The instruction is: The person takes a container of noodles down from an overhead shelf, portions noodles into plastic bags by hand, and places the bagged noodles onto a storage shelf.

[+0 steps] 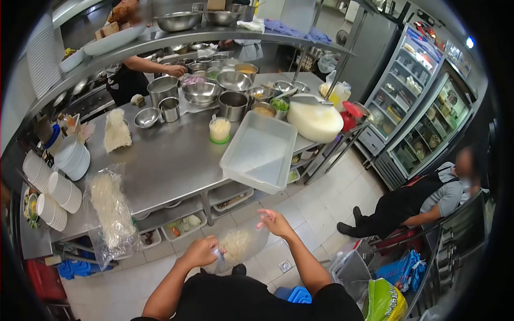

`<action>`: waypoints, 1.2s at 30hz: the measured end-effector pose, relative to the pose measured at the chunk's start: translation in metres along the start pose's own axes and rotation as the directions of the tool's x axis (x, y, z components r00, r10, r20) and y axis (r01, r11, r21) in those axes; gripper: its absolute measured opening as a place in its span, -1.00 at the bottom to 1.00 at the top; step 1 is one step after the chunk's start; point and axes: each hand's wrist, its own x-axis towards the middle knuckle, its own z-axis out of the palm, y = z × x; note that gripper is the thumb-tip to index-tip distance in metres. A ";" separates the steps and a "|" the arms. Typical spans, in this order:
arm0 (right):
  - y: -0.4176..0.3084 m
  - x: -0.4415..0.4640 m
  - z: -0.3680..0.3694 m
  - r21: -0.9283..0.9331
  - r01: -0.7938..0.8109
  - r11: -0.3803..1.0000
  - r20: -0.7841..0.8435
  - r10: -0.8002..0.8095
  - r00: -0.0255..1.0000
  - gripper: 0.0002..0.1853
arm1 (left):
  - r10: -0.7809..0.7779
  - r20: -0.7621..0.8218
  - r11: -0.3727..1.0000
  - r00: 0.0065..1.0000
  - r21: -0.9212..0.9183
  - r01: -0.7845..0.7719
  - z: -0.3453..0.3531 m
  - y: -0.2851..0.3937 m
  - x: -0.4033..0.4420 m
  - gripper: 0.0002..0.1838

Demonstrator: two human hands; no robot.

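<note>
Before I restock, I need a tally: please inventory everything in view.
Counter: one, grey, centre
Held noodle bag: one, clear, bottom centre
Larger noodle bag: one, clear, counter's left front
Loose noodles: one clump, whitish, back left
Tray: one, whitish, overhanging counter's edge
Jar: one, pale, left of tray
Pots, bowls: many, silver, mainly counter's back
Tub stacks: three, white, left
Plates: many, white, upper left
Block: one, white, right of tray
Glass fridges: two, grey, right
Sack: one, green, bottom right
People: at least three, dark or grey clothes, behind counter, right
Left hand: one, bare, gripping held bag
Right hand: one, bare, at bag's edge
</note>
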 end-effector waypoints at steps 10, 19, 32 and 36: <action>-0.050 -0.032 0.013 0.426 -0.229 0.875 0.353 0.072 0.933 -0.39 | -0.158 -0.021 0.986 0.987 0.042 0.159 0.004 0.025 0.036 -0.66; -0.081 -0.043 0.081 0.551 0.127 0.825 0.125 -0.232 0.965 -0.24 | -0.076 -0.236 0.992 0.969 -0.115 0.050 0.016 0.030 0.068 -0.88; -0.108 -0.013 0.076 0.633 0.240 0.736 -0.194 -0.149 0.970 -0.61 | 0.001 -0.137 0.979 0.991 -0.204 -0.029 -0.030 -0.033 0.006 -0.01; -0.159 -0.026 0.102 0.511 0.329 0.794 -0.100 -0.325 0.940 -0.62 | -0.113 -0.109 0.991 0.988 0.061 0.120 0.011 -0.055 -0.025 0.38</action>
